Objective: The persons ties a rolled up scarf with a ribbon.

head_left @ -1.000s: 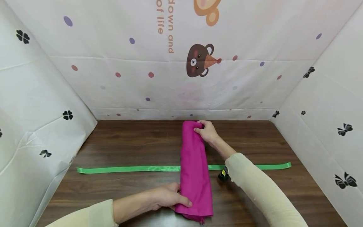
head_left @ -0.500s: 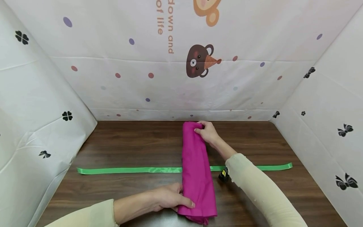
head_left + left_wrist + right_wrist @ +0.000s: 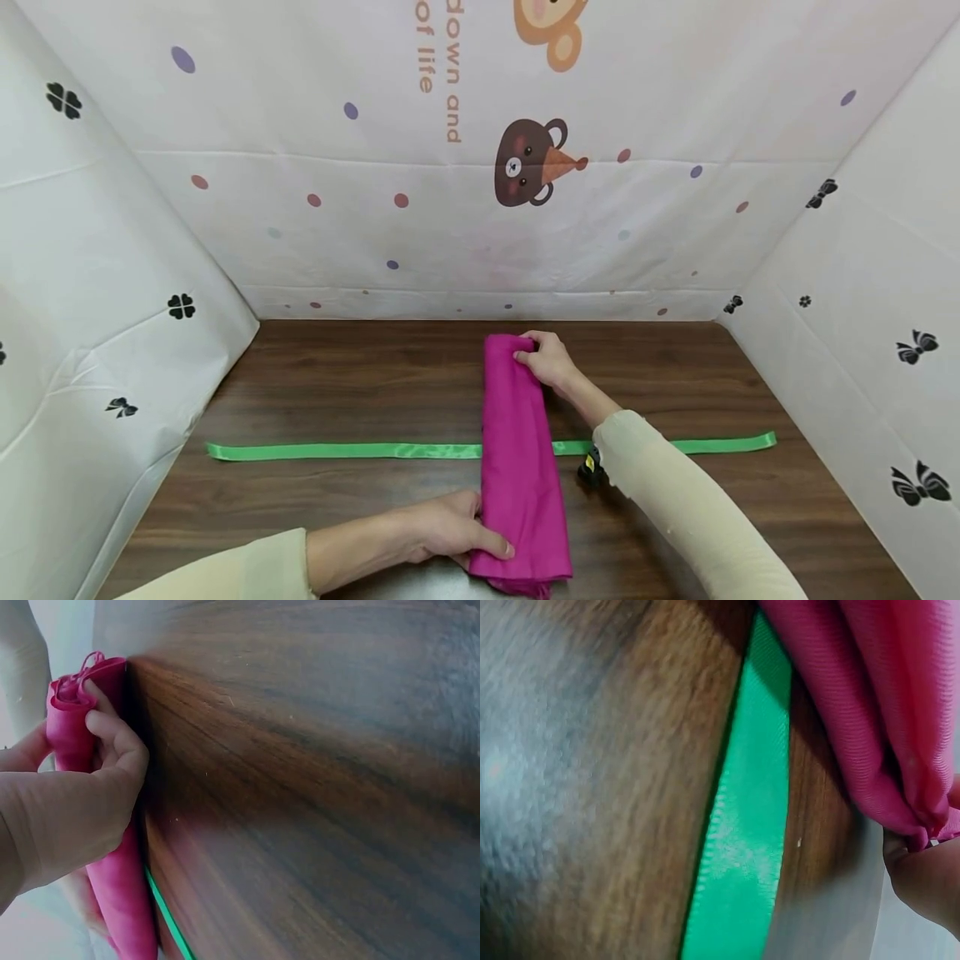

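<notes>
A long magenta cloth (image 3: 521, 467), folded into a narrow roll, lies lengthwise away from me over a green ribbon (image 3: 345, 451). My left hand (image 3: 450, 525) grips its near end, thumb on top and fingers tucked underneath. At the far end my right hand (image 3: 547, 358) pinches the right edge. The left wrist view shows the roll's layered end and loose threads by the curled fingers of the left hand (image 3: 82, 810). Gathered folds of the cloth (image 3: 840, 712) run into the grip of the right hand (image 3: 926, 889), beside the flat ribbon (image 3: 742, 810).
The dark wood table (image 3: 337, 375) meets a white patterned backdrop (image 3: 337, 242) at its back edge. White sheets also stand along the left and right sides. A small black object with a yellow mark (image 3: 591, 467) shows at the right sleeve's cuff.
The cloth roll has shifted slightly right, and its far end has come a little toward me, both hands still gripping it. The ribbon stays in place.
</notes>
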Action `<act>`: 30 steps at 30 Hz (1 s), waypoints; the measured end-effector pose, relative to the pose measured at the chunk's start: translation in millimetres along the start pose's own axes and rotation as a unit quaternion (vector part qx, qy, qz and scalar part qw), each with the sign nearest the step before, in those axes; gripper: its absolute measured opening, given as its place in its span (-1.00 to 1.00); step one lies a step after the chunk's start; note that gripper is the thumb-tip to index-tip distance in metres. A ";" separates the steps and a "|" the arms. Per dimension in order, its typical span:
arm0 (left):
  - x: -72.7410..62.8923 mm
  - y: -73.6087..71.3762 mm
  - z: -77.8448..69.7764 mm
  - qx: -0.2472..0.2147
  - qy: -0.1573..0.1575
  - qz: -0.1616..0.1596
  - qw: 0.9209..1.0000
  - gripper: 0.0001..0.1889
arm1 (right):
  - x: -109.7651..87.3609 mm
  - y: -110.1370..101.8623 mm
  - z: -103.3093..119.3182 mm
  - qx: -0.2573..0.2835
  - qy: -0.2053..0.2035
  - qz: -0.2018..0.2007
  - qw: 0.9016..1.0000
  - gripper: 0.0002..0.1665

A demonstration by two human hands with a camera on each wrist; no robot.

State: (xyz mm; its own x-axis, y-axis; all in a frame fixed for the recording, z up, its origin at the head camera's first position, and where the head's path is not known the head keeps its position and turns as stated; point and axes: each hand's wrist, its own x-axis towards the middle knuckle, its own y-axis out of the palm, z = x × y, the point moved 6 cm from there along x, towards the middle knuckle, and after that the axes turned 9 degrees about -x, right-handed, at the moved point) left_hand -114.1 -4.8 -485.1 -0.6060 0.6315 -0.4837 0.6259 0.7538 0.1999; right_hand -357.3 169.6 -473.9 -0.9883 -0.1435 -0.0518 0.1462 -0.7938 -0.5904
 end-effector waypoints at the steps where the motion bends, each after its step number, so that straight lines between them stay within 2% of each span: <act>1: -0.1 0.0 0.2 0.006 0.001 -0.002 1.000 -0.83 | -0.3 0.6 -1.1 0.000 0.001 0.003 1.000 -0.71; 6: -1.8 -0.9 -1.5 0.052 0.010 -0.013 0.999 -0.84 | -0.9 5.2 -6.1 0.004 0.008 0.017 1.000 -0.73; 13: -2.5 -5.6 -4.8 0.133 0.016 -0.046 0.990 -0.79 | 0.1 10.4 -8.9 0.001 0.002 0.047 0.999 -0.75; 17: -0.5 -6.5 -4.1 0.150 0.018 -0.052 0.987 -0.78 | 0.8 9.7 -8.5 -0.016 -0.006 0.056 0.998 -0.73; 24: 0.7 -7.1 -4.0 0.188 0.040 -0.064 0.979 -0.75 | 0.7 7.6 -9.4 -0.005 -0.002 0.068 0.998 -0.73; 30: 0.3 -7.2 -3.4 0.194 0.042 -0.067 0.978 -0.75 | -1.2 7.1 -11.0 0.002 0.006 0.062 0.998 -0.74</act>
State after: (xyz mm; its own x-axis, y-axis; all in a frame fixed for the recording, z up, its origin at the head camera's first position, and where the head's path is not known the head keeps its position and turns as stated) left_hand -120.4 -9.4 -483.9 -0.7225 0.5572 -0.4093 0.6682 0.7148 -0.2064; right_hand -355.5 170.6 -486.9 -0.9629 -0.2343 -0.1341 0.2681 -0.7727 -0.5754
